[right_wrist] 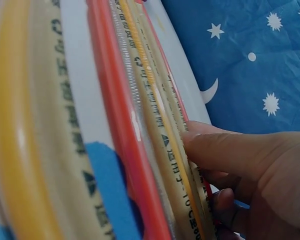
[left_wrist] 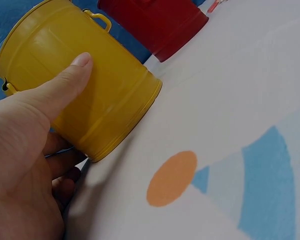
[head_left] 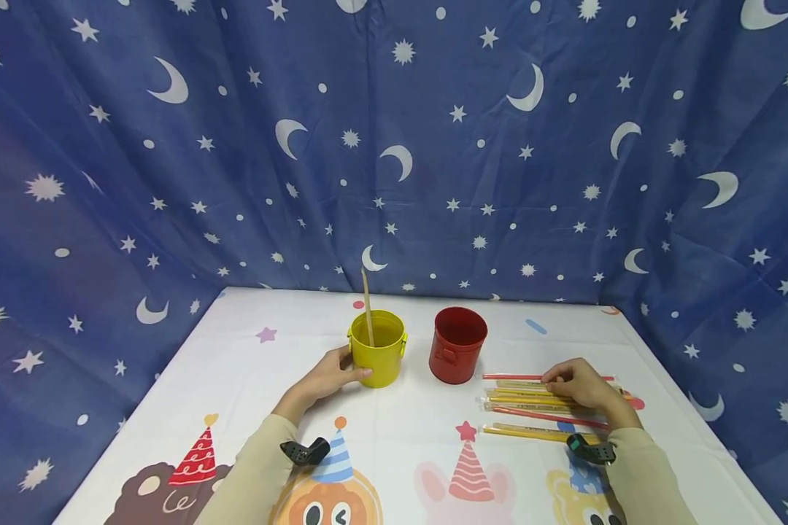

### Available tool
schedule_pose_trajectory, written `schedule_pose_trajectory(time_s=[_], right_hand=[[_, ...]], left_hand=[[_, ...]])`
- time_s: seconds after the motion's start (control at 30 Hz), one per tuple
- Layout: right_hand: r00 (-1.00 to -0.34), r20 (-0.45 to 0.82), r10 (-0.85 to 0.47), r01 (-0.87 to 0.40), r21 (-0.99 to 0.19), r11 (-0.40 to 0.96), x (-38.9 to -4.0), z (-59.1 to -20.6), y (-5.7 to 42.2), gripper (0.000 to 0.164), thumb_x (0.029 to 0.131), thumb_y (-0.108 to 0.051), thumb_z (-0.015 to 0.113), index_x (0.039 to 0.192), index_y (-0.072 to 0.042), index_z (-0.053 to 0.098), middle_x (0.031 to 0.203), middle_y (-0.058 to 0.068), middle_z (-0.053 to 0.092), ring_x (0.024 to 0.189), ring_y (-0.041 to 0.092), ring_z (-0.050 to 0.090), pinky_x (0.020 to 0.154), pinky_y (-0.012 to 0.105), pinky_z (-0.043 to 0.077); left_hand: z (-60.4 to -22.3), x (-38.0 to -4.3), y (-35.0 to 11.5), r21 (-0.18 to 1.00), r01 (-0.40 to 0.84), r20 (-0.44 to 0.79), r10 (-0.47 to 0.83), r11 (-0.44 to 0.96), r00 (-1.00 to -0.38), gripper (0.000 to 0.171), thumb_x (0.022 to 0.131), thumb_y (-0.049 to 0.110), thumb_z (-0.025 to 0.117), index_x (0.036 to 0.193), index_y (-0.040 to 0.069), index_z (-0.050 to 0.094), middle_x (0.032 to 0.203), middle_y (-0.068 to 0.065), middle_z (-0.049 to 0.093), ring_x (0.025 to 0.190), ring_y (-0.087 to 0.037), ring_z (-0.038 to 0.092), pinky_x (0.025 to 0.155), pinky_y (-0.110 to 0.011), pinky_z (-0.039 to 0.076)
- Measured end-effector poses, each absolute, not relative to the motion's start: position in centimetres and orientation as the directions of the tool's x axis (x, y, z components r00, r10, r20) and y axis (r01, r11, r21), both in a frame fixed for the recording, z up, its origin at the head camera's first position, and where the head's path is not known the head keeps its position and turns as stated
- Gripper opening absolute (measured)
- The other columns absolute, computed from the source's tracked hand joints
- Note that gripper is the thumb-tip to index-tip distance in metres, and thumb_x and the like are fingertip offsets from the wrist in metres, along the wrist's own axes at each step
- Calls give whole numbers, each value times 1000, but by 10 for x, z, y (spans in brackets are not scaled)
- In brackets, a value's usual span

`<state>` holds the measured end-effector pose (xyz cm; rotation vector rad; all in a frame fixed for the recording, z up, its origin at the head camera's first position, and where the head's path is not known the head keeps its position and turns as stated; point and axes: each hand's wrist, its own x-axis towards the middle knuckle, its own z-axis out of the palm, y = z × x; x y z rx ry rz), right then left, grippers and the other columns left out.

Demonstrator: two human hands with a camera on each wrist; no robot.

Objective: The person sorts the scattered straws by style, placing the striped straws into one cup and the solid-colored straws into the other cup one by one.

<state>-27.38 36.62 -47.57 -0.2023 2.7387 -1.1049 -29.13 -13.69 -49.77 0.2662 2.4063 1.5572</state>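
Note:
My left hand [head_left: 328,375] holds the side of a small yellow bucket [head_left: 382,366], thumb across its front and fingers behind. The bucket stands upright on the table, and a pale wooden stick [head_left: 367,295] leans out of it. To the right, my right hand [head_left: 581,383] is over a row of wrapped chopsticks and straws. In the right wrist view its thumb and curled fingers pinch the wrapped chopsticks [right_wrist: 162,70] near the row's far edge, beside a thin red straw [right_wrist: 170,75]. A yellow straw [right_wrist: 149,70] and a thicker-looking red straw [right_wrist: 115,85] lie nearer.
A red bucket [head_left: 456,364] stands between the yellow bucket and the row. More yellow straws [head_left: 532,434] and wrapped chopsticks lie at the near end. The white tablecloth [head_left: 289,335] has printed cartoon animals in party hats; a blue star-and-moon curtain [head_left: 433,219] hangs behind.

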Motion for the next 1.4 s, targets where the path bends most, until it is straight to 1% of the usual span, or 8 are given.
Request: schedule_pose_trajectory(time_s=[0.2, 0.27, 0.57, 0.7, 0.8, 1.03, 1.3, 1.4], right_hand=[[-979, -138, -150, -17, -681, 732, -265, -481, 367, 11, 91, -4, 71, 98, 3, 76, 74, 1, 55, 70, 13, 49, 57, 20, 38], [-979, -134, -151, -22, -672, 740, -263, -481, 368, 11, 91, -4, 71, 98, 3, 76, 74, 1, 55, 71, 13, 49, 57, 21, 38], [-987, -37, -155, -91, -668, 738, -265, -469, 367, 13, 90, -2, 69, 100, 3, 76, 77, 2, 54, 72, 11, 48, 58, 21, 38], [-991, -3, -137, -102, -654, 749, -265, -460, 364, 15, 92, -3, 68, 102, 4, 75, 82, 4, 60, 76, 12, 49, 60, 21, 40], [-992, 36, -118, -113, -653, 749, -264, -453, 360, 15, 93, -4, 68, 103, 4, 75, 83, 5, 61, 76, 12, 49, 61, 21, 40], [-978, 146, -150, -210, -699, 684, -260, -438, 354, 16, 93, -4, 69, 102, 8, 74, 75, 3, 55, 66, 6, 44, 55, 21, 38], [-963, 199, -183, -270, -715, 645, -257, -420, 351, 19, 95, -8, 69, 107, 5, 74, 77, 6, 60, 63, 7, 45, 52, 24, 40], [-951, 230, -208, -310, -718, 623, -258, -414, 348, 19, 95, -9, 68, 107, 4, 74, 82, 2, 66, 66, 6, 49, 55, 23, 43]], left_hand=[[-503, -289, -134, 915, 0, -133, 302, 405, -944, 94, 88, 39, 78, 155, -5, 31, 163, -23, 32, 153, -40, 28, 126, -55, 25], [-505, -288, -134, 914, -1, -135, 302, 406, -944, 94, 87, 40, 78, 156, -4, 31, 163, -23, 32, 153, -40, 28, 126, -55, 25], [-505, -286, -135, 907, -10, -137, 272, 421, -953, 95, 87, 42, 78, 155, -5, 32, 163, -23, 32, 153, -40, 29, 126, -56, 25], [-504, -286, -136, 905, -8, -136, 272, 425, -953, 95, 87, 42, 78, 155, -5, 31, 163, -24, 32, 153, -41, 29, 126, -56, 26], [-503, -287, -137, 904, -6, -135, 272, 428, -953, 96, 87, 43, 78, 156, -5, 31, 163, -24, 32, 152, -41, 30, 126, -56, 26], [-502, -285, -138, 906, -10, -136, 269, 423, -953, 96, 87, 43, 78, 156, -6, 30, 163, -24, 31, 153, -42, 29, 126, -56, 25], [-498, -285, -135, 911, 6, -122, 284, 412, -951, 93, 88, 40, 78, 155, -6, 32, 162, -25, 32, 152, -42, 30, 126, -56, 26], [-496, -288, -135, 912, 16, -110, 281, 411, -953, 93, 88, 40, 77, 154, -7, 32, 162, -25, 32, 152, -42, 30, 126, -56, 26]])
